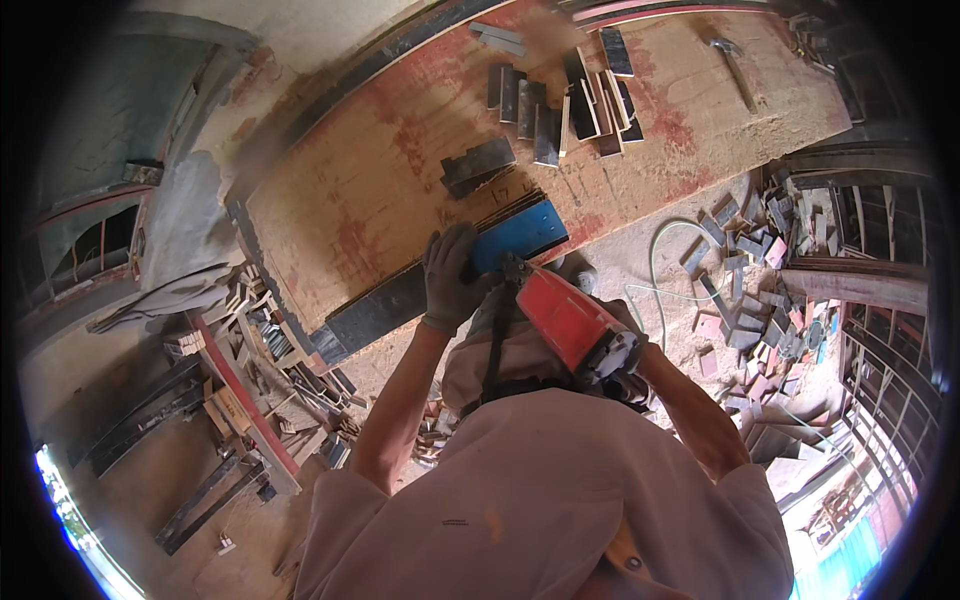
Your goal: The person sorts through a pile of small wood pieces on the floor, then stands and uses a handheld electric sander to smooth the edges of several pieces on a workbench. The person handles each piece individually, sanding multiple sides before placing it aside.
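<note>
Your left hand (450, 268) is gloved, fingers stretched out, not curled, at the left end of the blue board (530, 237) on the workbench (345, 215). Your right hand (630, 335) grips the red power tool (568, 318) near its rear (fingers mostly hidden), nose at the board's near edge; can't tell if touching. Dark blocks (540, 115) lie loose beyond. Left of you, wood offcuts (285, 350) are heaped beside a red-edged plank (240, 395) (can't tell if it walls a bin). Scraps (745, 310) cover the floor, right.
</note>
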`<move>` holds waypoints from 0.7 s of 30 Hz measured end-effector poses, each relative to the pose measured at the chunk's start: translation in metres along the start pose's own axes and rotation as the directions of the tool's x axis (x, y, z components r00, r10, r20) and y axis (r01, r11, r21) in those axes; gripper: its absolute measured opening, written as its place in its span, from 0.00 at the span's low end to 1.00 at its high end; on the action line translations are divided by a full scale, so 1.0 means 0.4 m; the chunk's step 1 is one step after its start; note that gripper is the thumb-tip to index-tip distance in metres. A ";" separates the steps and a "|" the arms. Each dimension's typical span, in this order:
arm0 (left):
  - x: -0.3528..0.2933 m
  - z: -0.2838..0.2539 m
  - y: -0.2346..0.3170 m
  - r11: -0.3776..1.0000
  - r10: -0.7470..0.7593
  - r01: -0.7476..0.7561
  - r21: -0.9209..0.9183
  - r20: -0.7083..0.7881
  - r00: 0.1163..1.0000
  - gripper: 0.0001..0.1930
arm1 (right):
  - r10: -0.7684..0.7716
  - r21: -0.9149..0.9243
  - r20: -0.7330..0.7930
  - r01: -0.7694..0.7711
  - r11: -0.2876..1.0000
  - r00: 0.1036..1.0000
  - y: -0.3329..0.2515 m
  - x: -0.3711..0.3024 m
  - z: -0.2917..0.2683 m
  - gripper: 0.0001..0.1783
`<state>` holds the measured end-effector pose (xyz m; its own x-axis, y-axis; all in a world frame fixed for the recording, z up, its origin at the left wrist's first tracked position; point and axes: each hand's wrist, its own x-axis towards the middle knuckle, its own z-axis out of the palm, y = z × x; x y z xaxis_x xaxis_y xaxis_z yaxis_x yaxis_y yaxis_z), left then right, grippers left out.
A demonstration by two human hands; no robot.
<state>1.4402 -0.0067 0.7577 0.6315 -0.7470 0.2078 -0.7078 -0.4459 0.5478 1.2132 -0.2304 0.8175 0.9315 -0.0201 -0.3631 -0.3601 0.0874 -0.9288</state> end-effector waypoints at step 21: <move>0.171 -0.323 0.008 0.775 -0.254 0.472 -0.420 0.477 0.841 0.47 | 0.240 -0.363 -0.375 -0.379 0.851 0.896 0.321 -0.306 -0.103 0.31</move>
<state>1.5220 0.0045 0.8785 0.5602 -0.7504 -0.3508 -0.1175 -0.4912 0.8631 1.0506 -0.2577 0.7396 0.7292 -0.3701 -0.5755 -0.6782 -0.2792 -0.6798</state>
